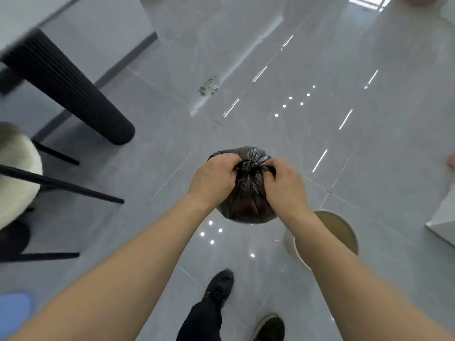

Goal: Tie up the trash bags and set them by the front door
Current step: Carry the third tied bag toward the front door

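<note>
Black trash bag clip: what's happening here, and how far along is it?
A person holds a black trash bag up off the tiled floor, left hand and right hand each gripping the plastic either side of a knot at its neck. An empty bin stands below. No door is in view.

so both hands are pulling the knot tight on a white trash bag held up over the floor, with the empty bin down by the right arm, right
Not quite: the trash bag is black, not white, as the head view shows. The rest holds: the left hand and right hand each have a grip on the plastic either side of the knot, and the empty bin sits by the right arm.
</note>
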Tool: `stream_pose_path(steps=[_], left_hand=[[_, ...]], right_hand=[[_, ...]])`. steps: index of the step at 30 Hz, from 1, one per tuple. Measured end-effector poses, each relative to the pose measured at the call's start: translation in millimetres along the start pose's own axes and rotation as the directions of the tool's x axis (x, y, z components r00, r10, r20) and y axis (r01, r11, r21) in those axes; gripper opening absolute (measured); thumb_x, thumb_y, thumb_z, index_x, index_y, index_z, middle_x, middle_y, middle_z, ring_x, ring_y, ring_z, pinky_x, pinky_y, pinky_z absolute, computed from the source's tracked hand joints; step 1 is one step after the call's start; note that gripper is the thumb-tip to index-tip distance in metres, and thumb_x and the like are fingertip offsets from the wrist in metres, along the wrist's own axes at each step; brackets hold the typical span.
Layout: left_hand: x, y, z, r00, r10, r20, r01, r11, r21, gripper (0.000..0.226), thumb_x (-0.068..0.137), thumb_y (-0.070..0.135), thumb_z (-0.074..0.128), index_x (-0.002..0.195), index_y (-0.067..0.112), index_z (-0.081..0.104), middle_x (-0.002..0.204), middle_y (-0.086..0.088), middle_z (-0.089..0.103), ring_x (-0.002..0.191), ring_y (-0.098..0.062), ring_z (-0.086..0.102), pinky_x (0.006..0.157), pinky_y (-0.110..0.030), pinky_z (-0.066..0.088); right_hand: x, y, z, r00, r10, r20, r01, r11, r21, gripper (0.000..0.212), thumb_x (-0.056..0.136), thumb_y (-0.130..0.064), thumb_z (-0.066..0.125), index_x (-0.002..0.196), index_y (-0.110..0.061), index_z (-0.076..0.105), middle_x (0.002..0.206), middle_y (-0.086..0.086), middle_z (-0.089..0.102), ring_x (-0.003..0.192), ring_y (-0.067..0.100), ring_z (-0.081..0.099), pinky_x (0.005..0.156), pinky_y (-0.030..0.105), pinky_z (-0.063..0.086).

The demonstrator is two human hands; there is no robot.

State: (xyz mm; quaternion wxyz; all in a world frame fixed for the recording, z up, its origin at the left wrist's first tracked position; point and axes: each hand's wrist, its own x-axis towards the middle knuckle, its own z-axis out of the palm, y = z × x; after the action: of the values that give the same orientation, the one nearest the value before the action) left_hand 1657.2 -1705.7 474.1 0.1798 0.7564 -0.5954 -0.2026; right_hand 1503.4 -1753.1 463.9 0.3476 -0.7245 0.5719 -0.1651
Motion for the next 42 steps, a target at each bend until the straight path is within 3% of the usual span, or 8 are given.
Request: stream_pose_path(steps=[3,10,15,19,26,32,39,42], left_hand=[[-15.1,34.3,-73.4,0.999,-0.034,-0.029,0.034,0.999,0.001,0.018,0.083,0.008,0.042,0.075,0.024,0.043,0.078,0.006,0.05,0.081,-0.023,0.051,0.064,-0.035,0.043],[-78.1,66.9,-154.0,0.976,-0.158,-0.151,0.153,0.987,-0.04,0.018,0.085,0.011,0.042,0.088,0.018,0.058,0.087,0.002,0.061,0.082,-0.023,0.055,0.072,-0.041,0.051],[-124.2,60.5,-178.5,0.944,-0.283,-0.172,0.277,0.959,-0.059,0.024,0.086,0.012,0.042,0.096,0.021,0.061,0.094,0.003,0.065,0.087,-0.021,0.058,0.076,-0.04,0.051],[-156.3,49.6,-192.7,0.904,-0.358,-0.233,0.357,0.933,-0.05,0.024,0.087,0.009,0.042,0.098,0.018,0.062,0.094,0.001,0.065,0.086,-0.02,0.056,0.069,-0.032,0.042],[-231.9,24.7,-220.4,0.814,-0.459,-0.355,0.466,0.882,-0.072,0.022,0.087,0.005,0.044,0.098,0.011,0.062,0.094,-0.003,0.065,0.088,-0.023,0.057,0.072,-0.037,0.047],[-334.6,-8.7,-255.5,0.665,-0.597,-0.449,0.598,0.786,-0.159,0.025,0.088,0.007,0.043,0.101,0.015,0.062,0.097,0.0,0.065,0.091,-0.021,0.058,0.076,-0.04,0.05],[-501.5,-50.5,-286.9,0.389,-0.761,-0.519,0.742,0.592,-0.313,0.027,0.087,0.01,0.042,0.103,0.019,0.062,0.101,-0.001,0.067,0.093,-0.024,0.059,0.076,-0.039,0.049],[-569.9,-67.0,-297.9,0.248,-0.805,-0.54,0.79,0.49,-0.369,0.031,0.088,0.012,0.042,0.108,0.023,0.061,0.105,0.0,0.067,0.095,-0.025,0.06,0.076,-0.038,0.05]], right_hand=[[-13.3,-63.9,-51.1,0.999,-0.042,0.026,0.041,0.999,0.013,0.026,0.092,-0.017,0.046,0.111,-0.016,0.064,0.11,0.002,0.065,0.103,0.023,0.057,0.092,0.042,0.046],[-58.0,-138.6,-98.6,0.98,-0.175,0.095,0.171,0.984,0.051,0.024,0.091,-0.018,0.048,0.108,-0.016,0.065,0.107,0.001,0.064,0.101,0.021,0.057,0.091,0.039,0.046],[-84.9,-170.5,-97.1,0.951,-0.247,0.184,0.236,0.969,0.08,0.021,0.093,-0.02,0.05,0.107,-0.016,0.065,0.107,0.0,0.063,0.1,0.018,0.056,0.089,0.034,0.045],[-99.1,-192.7,-81.8,0.918,-0.298,0.263,0.279,0.954,0.108,0.022,0.093,-0.021,0.049,0.11,-0.018,0.064,0.11,-0.001,0.062,0.101,0.018,0.056,0.091,0.035,0.046],[-142.8,-236.8,-39.8,0.822,-0.426,0.378,0.404,0.904,0.142,0.022,0.093,-0.02,0.049,0.109,-0.017,0.064,0.108,-0.001,0.062,0.102,0.018,0.056,0.093,0.037,0.046],[-209.4,-302.2,7.4,0.649,-0.587,0.484,0.568,0.797,0.206,0.02,0.093,-0.018,0.05,0.103,-0.016,0.067,0.102,-0.003,0.065,0.097,0.013,0.057,0.083,0.024,0.042],[-340.7,-388.3,77.5,0.363,-0.697,0.618,0.724,0.629,0.283,0.021,0.092,-0.022,0.049,0.103,-0.022,0.067,0.105,-0.006,0.065,0.098,0.012,0.058,0.085,0.03,0.047],[-401.6,-421.6,103.5,0.253,-0.712,0.655,0.744,0.576,0.339,0.02,0.093,-0.021,0.049,0.102,-0.02,0.067,0.105,-0.004,0.063,0.098,0.012,0.056,0.082,0.026,0.042]])
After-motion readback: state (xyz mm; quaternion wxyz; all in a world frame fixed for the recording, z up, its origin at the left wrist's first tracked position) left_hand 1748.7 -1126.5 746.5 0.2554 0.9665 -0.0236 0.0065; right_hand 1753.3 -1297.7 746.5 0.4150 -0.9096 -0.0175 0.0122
